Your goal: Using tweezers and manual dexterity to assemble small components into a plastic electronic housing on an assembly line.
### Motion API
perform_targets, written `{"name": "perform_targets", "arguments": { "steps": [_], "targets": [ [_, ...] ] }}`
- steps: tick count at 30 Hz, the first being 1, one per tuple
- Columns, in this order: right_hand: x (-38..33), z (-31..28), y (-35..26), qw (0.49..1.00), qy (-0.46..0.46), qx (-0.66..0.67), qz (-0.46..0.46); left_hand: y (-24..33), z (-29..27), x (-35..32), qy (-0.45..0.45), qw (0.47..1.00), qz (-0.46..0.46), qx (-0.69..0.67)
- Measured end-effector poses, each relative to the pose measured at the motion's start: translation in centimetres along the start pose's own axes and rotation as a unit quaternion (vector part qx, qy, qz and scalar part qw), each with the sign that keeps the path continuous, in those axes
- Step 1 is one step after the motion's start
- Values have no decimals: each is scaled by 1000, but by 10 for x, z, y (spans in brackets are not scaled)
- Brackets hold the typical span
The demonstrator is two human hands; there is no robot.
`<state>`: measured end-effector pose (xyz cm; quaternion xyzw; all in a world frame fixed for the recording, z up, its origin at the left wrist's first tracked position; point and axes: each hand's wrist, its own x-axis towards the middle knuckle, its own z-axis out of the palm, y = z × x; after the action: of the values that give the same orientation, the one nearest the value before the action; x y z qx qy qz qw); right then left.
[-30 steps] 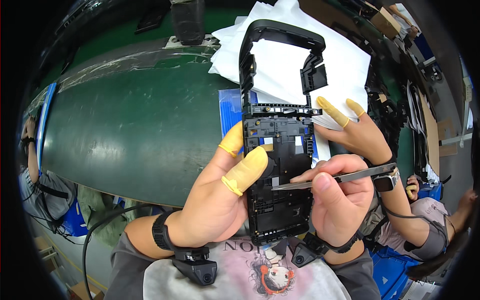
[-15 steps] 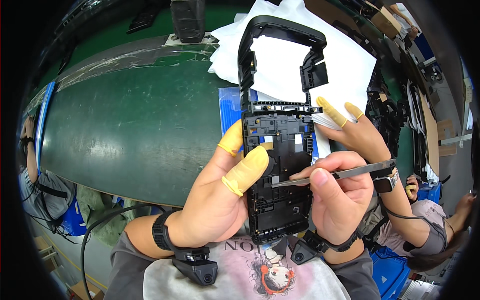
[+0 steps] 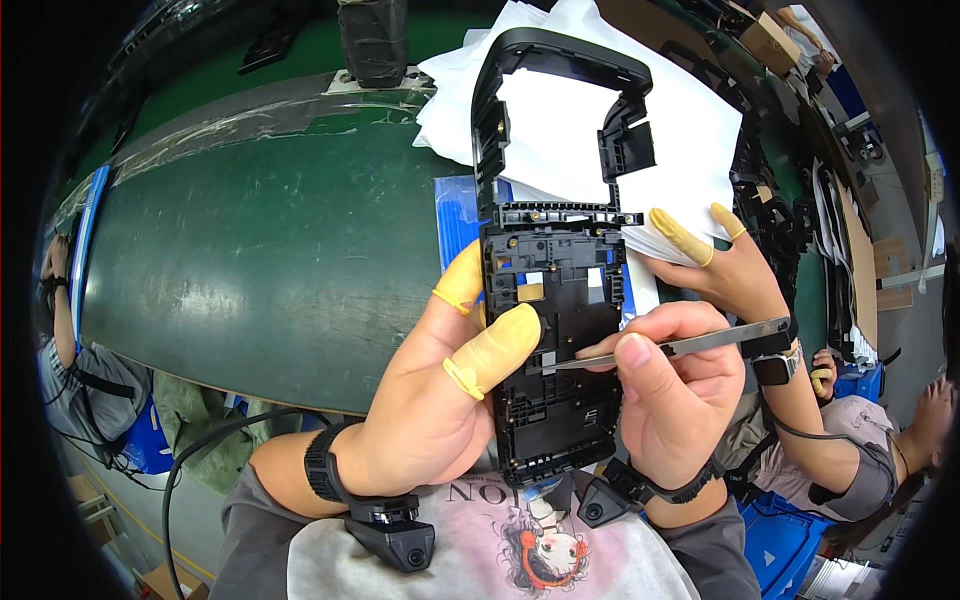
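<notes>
A long black plastic housing (image 3: 570,330), with ribs, brass-coloured inserts and a large open frame at its far end, is tilted up in front of me. My left hand (image 3: 425,385), with yellow finger cots on thumb and a finger, grips its left edge. Metal tweezers (image 3: 700,342) are pinched between the thumb and fingers of my right hand (image 3: 682,395). Their tip reaches a small pale rectangle (image 3: 547,362) on the housing, just below my left thumb. Whether the tips hold anything is too small to tell.
White sheets (image 3: 690,140) lie behind the housing on the green table (image 3: 260,250), with a blue piece (image 3: 458,225) beside them. A co-worker's hand (image 3: 725,270) with yellow finger cots rests near the sheets at right. A black block (image 3: 373,40) stands at the back.
My hands, the housing and the tweezers have barely shifted. The co-worker's hand at right has moved slightly rightward, and the white sheets have shifted a little.
</notes>
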<state>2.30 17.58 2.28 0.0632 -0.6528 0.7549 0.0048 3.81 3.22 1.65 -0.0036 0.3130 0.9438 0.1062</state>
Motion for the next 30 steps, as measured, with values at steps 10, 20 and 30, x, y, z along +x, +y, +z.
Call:
{"name": "perform_targets", "arguments": {
  "steps": [10,20,30],
  "targets": [
    [1,3,-3,1000,10,19,7,1,-1,2,10,1000,-12,-8],
    [0,-1,-4,995,-35,91,5,0,-1,0,3,1000,2,-18],
    [-1,-1,-3,997,-31,66,15,-1,-1,-1,1,1000,6,-16]
  ]
}}
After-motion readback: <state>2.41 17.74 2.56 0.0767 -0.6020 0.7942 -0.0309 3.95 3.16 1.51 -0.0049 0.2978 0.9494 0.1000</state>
